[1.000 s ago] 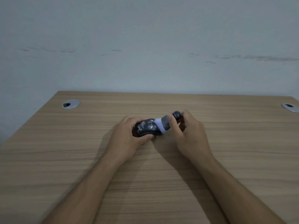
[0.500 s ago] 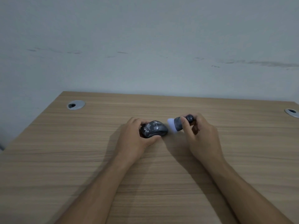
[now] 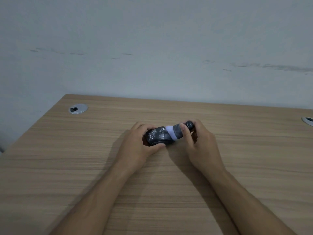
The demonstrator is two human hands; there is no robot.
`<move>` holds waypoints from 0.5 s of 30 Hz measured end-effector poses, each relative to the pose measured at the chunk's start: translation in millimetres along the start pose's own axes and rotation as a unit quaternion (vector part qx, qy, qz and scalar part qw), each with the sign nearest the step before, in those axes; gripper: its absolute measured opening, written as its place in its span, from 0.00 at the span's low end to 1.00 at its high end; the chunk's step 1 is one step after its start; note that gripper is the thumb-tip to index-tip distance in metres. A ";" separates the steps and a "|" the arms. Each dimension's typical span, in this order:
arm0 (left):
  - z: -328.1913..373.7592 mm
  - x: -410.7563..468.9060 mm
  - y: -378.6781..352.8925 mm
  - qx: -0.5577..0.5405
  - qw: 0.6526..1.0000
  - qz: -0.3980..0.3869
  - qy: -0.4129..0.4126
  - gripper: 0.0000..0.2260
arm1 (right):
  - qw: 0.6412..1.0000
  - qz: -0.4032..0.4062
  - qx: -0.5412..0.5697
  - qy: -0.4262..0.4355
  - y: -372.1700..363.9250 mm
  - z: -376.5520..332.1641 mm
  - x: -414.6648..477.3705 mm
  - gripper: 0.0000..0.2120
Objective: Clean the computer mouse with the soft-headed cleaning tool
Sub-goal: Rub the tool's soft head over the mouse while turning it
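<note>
the mouse (image 3: 158, 135) is gripped on the counter (image 3: 67, 167) by the curled left hand (image 3: 138, 146). the cleaning tool (image 3: 177, 131) is pinched in the right hand (image 3: 201, 145), its pale soft head pressed against the mouse's right end.

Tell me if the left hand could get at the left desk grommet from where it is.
Probably yes: bare desk lies between the left hand and the grommet, but the hand holds the mouse.
</note>
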State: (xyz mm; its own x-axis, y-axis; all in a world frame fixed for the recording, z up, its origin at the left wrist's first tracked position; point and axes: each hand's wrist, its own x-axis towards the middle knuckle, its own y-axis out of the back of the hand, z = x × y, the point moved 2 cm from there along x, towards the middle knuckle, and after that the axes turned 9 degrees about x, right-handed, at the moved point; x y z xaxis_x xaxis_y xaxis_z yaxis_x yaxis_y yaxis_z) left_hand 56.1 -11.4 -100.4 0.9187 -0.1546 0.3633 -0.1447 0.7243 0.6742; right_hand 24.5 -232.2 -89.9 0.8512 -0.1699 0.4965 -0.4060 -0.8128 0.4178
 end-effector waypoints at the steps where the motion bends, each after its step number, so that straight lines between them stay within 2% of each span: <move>1: 0.2 0.0 0.8 -0.001 1.000 -0.001 0.001 0.25 | 1.000 0.001 -0.006 -0.013 -0.3 2.2 2.1 0.05; 5: 2.5 0.3 1.5 -0.012 1.000 -0.006 -0.001 0.25 | 0.999 0.045 0.012 -0.014 5.7 3.6 7.1 0.04; 8: 5.5 -0.4 3.4 -0.012 1.000 -0.012 -0.004 0.25 | 0.999 0.021 0.019 0.020 2.2 1.0 5.3 0.04; 11: 7.0 -0.3 4.8 -0.016 1.000 -0.015 -0.001 0.25 | 1.000 -0.003 -0.008 -0.023 -0.3 7.3 7.3 0.07; 15: 6.5 -1.0 4.2 -0.018 1.000 -0.013 -0.001 0.25 | 0.999 0.041 0.009 -0.035 7.0 3.9 10.1 0.05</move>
State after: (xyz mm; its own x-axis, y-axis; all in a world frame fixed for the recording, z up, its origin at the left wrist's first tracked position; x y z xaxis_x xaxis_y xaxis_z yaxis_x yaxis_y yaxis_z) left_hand 52.3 -12.6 -93.8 0.9215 -0.1748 0.3469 -0.1070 0.7442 0.6593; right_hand 31.5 -241.8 -84.9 0.8365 -0.2743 0.4743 -0.4698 -0.8045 0.3633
